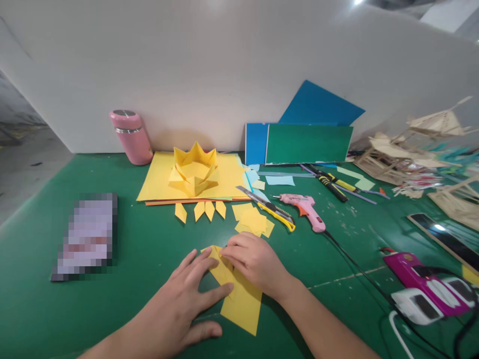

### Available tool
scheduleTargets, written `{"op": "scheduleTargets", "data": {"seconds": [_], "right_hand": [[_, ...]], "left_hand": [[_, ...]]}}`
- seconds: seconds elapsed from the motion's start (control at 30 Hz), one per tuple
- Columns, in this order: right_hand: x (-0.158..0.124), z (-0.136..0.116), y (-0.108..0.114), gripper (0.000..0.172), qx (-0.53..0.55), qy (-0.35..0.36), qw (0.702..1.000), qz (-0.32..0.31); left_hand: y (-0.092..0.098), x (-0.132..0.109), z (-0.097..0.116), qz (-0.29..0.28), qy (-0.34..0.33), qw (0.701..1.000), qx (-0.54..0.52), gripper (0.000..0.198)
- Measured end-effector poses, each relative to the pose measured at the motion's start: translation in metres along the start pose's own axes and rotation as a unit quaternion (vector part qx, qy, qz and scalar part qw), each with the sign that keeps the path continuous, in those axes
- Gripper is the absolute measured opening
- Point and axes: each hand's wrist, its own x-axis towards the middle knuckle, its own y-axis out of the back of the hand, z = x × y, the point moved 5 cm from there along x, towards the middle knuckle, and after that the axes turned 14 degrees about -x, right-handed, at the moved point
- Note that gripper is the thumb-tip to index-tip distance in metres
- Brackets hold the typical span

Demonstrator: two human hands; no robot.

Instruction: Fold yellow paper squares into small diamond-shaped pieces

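Note:
A strip of yellow paper lies slanted on the green table in front of me. My left hand rests at its left side, fingers spread, with some fingertips on the paper. Over the paper's upper part, my right hand is closed in a pinch; what sits between its fingertips is mostly hidden. Just beyond are small yellow paper pieces in a loose pile. Several folded yellow diamond shapes lie in front of the yellow sheets, which bear a folded yellow paper crown-like form.
A yellow utility knife and a pink glue gun with a black cord lie to the right. Farther right are a purple power strip, a phone and wooden stick models. A pink flask stands back left.

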Motion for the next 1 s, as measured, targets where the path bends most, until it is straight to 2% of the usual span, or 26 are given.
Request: {"op": "scheduleTargets", "data": {"seconds": [0.13,0.43,0.8,1.0], "right_hand": [[0.000,0.000,-0.001,0.032,-0.006,0.004,1.000,-0.023],[0.001,-0.001,0.004,0.027,0.016,0.001,0.999,-0.050],[0.000,0.002,0.010,0.022,0.079,0.000,0.995,-0.057],[0.001,0.002,0.011,0.023,0.076,0.007,0.995,-0.068]], "left_hand": [[-0.003,-0.005,-0.001,0.024,0.021,0.999,0.005,0.056],[0.000,0.001,0.000,-0.017,0.005,1.000,0.013,0.056],[-0.001,-0.002,0.001,0.011,-0.001,1.000,0.018,0.060],[0.005,0.004,0.005,-0.030,0.005,0.999,0.029,0.054]]}}
